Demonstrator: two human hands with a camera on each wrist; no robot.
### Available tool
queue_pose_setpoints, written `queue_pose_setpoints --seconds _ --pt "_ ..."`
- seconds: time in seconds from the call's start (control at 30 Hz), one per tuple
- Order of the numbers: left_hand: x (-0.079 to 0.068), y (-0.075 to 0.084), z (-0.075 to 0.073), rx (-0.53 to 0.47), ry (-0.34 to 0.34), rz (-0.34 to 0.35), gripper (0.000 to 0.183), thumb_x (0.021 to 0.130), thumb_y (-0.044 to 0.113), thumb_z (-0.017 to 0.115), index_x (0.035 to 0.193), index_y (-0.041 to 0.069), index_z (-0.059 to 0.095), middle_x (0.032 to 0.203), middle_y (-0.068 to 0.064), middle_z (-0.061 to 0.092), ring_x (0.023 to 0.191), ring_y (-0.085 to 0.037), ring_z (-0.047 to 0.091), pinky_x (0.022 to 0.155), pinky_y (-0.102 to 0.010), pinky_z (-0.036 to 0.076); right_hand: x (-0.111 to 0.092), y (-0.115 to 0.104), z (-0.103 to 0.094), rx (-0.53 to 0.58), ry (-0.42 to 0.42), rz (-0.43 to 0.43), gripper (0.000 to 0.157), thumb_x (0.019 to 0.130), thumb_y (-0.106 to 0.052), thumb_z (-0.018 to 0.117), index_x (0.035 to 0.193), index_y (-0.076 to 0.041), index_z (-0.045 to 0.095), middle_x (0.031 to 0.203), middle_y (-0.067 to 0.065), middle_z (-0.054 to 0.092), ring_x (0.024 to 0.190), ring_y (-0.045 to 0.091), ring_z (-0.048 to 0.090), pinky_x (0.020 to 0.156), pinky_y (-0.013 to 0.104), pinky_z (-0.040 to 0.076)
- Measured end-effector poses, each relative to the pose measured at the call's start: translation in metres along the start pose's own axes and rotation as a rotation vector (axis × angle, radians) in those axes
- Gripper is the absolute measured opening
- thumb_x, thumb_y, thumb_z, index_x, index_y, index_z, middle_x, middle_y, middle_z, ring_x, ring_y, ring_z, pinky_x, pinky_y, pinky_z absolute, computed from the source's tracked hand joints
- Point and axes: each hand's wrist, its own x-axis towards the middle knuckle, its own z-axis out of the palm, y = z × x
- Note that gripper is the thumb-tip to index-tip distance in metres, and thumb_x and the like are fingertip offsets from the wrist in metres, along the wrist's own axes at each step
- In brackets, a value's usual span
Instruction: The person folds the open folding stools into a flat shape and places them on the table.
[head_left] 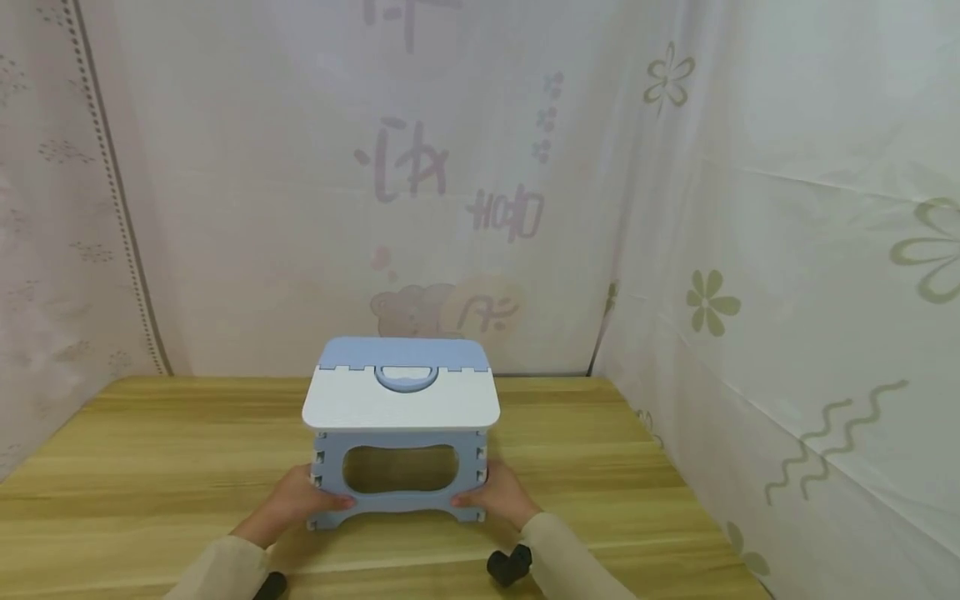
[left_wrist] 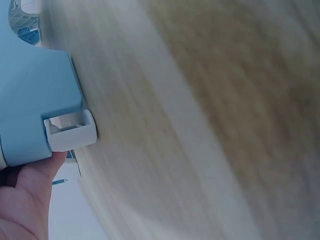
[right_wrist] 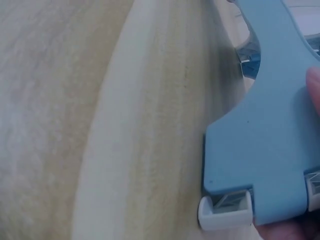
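Note:
A small folding step stool [head_left: 401, 404] stands upright and unfolded on the wooden table, with a white and light blue top and light blue legs. Its front leg panel has a wide oval opening, and a carry handle sits in the middle of the top. My left hand [head_left: 300, 497] grips the left side of the leg panel, thumb across the front. On the other side my right hand [head_left: 501, 493] holds the panel the same way. In the wrist views the stool's feet [left_wrist: 72, 132] [right_wrist: 227, 212] are close to the table surface; most fingers are hidden behind the legs.
The wood-grain table [head_left: 187, 433] spreads out around the stool. Patterned pale curtains [head_left: 262, 208] hang behind it and along both sides. Black wrist mounts [head_left: 510, 565] show at both sleeves.

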Motion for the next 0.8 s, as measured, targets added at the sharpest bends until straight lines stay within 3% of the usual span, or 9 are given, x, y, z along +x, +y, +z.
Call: queue_pose_setpoints --seconds 0.3,0.47,0.6,0.8 --pt "0.0018 -0.0037 0.0016 -0.082 0.006 0.041 0.079 0.059 0.011 0.091 0.124 -0.010 0.052 0.113 -0.022 0.063 0.103 -0.035 0.058 0.092 -0.053 0.044 0.0007 0.0027 0.0015 0.027 0.013 -0.010 0.075 0.068 -0.009 0.086 0.130 0.008 0.048 0.115 0.017 0.063 0.101 0.031 0.060 0.090 0.049 0.047" --pt "0.0014 -0.0033 0.0034 -0.115 -0.004 0.014 0.081 0.060 0.008 0.090 0.127 -0.010 0.049 0.116 -0.022 0.061 0.106 -0.036 0.057 0.094 -0.054 0.042 -0.0004 0.0027 0.0014 0.055 0.013 -0.024 0.078 0.068 -0.006 0.086 0.133 0.008 0.044 0.118 0.019 0.061 0.104 0.033 0.059 0.091 0.051 0.046" --pt "0.0014 -0.0023 0.0031 -0.072 0.012 0.016 0.081 0.059 0.010 0.091 0.126 -0.011 0.050 0.115 -0.024 0.062 0.105 -0.039 0.057 0.093 -0.055 0.043 0.0008 0.0032 0.0012 0.051 0.012 -0.026 0.076 0.068 -0.006 0.086 0.131 0.008 0.046 0.115 0.017 0.062 0.101 0.031 0.060 0.089 0.049 0.047" --pt "0.0030 -0.0013 0.0025 0.006 0.051 0.019 0.068 0.057 0.012 0.091 0.112 -0.011 0.059 0.102 -0.020 0.067 0.093 -0.033 0.062 0.085 -0.050 0.049 0.0032 0.0036 -0.0002 0.037 0.013 -0.018 0.074 0.068 -0.009 0.086 0.129 0.009 0.048 0.114 0.017 0.063 0.100 0.030 0.060 0.089 0.047 0.047"
